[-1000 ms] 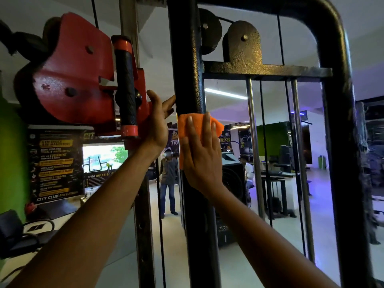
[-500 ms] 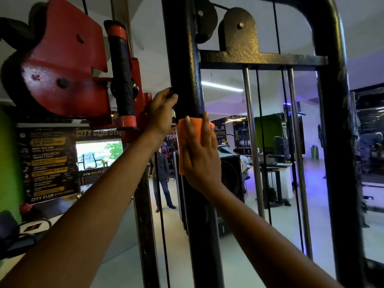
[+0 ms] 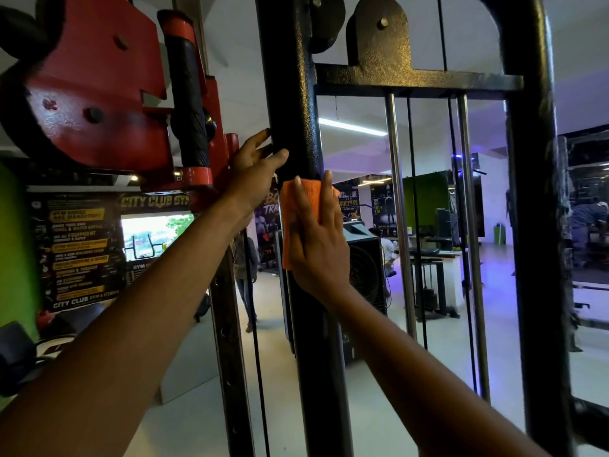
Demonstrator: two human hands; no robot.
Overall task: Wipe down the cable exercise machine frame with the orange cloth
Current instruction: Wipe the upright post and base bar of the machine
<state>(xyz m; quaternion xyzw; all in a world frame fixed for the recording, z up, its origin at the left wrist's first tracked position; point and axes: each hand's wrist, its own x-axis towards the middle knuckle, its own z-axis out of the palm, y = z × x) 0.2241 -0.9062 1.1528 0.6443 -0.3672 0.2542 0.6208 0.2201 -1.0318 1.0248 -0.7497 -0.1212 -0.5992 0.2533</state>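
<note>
The black upright post (image 3: 290, 94) of the cable machine frame rises in the middle of the view. My right hand (image 3: 318, 249) presses the folded orange cloth (image 3: 303, 199) flat against that post with straight fingers. The cloth shows above and left of my fingers. My left hand (image 3: 253, 173) rests on the post's left side just above the cloth, with its fingertips touching the black metal and holding nothing.
A red pulley carriage (image 3: 95, 103) with a black grip handle (image 3: 188, 103) hangs at upper left. Chrome guide rods (image 3: 397, 209) and cables run down behind a black crossbar (image 3: 418, 79). The frame's right upright (image 3: 534, 225) stands at right. A person (image 3: 245, 268) stands in the gym beyond.
My left hand has shifted from the red carriage onto the post's side. The cloth and my right hand stay pressed on the post. My view has tilted down slightly.
</note>
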